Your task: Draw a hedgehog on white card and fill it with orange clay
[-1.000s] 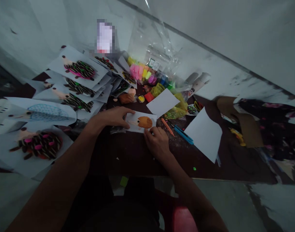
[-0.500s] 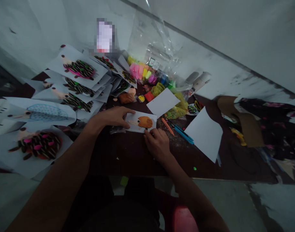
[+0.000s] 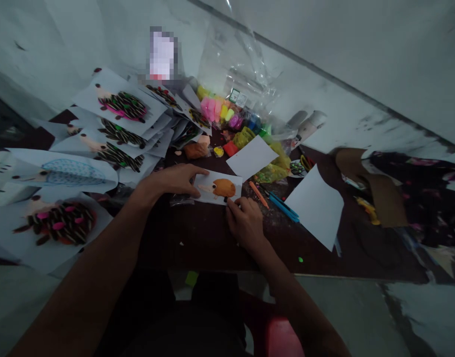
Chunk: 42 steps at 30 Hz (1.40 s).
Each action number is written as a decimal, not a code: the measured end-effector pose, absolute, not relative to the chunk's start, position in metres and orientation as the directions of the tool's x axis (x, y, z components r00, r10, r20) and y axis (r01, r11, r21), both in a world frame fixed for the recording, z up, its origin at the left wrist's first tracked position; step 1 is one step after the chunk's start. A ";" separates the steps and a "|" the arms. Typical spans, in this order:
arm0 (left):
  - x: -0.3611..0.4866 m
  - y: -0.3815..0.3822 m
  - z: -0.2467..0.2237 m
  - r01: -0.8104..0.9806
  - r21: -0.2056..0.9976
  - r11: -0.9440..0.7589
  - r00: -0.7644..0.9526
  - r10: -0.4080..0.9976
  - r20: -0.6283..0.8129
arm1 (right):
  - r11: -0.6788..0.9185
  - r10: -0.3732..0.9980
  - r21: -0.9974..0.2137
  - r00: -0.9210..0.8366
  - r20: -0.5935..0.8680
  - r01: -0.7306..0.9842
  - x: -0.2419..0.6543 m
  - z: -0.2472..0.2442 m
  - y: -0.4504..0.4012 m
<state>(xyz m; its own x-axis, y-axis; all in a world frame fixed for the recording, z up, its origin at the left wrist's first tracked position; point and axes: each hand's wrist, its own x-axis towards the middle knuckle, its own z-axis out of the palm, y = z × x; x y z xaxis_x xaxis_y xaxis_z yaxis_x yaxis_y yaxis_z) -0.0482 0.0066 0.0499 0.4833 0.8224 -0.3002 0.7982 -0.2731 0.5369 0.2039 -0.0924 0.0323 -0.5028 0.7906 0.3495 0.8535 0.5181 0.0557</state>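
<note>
A small white paper card point(image 3: 205, 193) lies on the dark table, carrying an orange-brown clay hedgehog body point(image 3: 225, 188) with a pale pointed snout and a black eye. My left hand point(image 3: 177, 179) holds the card's left end, index finger at the top edge and thumb lower down. At the lower right edge is my right hand point(image 3: 246, 218), its fingers curled in and the fingertips beside a small dark bit point(image 3: 226, 199) under the body. What those fingertips pinch, if anything, is hidden. Brown clay point(image 3: 195, 150) sits behind the card.
Finished hedgehog pictures point(image 3: 123, 106) pile up at the left. Bagged coloured clay point(image 3: 222, 109) stands by the wall. Right of the card lie an orange stick point(image 3: 258, 194), a blue tool point(image 3: 283, 207) and white sheets point(image 3: 318, 208). Brown cardboard point(image 3: 387, 193) rests farther right.
My right hand has shifted slightly right and its fingertips have drawn back a little from the card, showing more of the dark bit. My left hand and the card stay put.
</note>
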 end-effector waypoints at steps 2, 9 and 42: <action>-0.048 0.006 0.050 0.801 0.530 -0.278 0.483 0.823 -0.298 | 0.530 0.785 0.062 -0.517 0.342 0.846 0.204 0.032 -0.092; -0.048 0.005 0.050 0.796 0.538 -0.276 0.480 0.831 -0.283 | 0.488 0.794 0.055 -0.469 0.387 0.871 0.205 0.030 -0.092; -0.051 0.004 0.052 0.753 0.604 -0.261 0.493 0.832 -0.254 | 0.505 0.798 -0.040 -0.449 0.403 0.862 0.205 0.031 -0.091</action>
<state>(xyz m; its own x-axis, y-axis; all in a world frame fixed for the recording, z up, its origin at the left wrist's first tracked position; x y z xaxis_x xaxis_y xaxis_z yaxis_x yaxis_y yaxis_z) -0.0505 0.0045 0.0523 0.4925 0.8323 -0.2542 0.7528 -0.2609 0.6043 0.2049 -0.0908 0.0312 -0.4488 0.7978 0.4025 0.8621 0.5052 -0.0401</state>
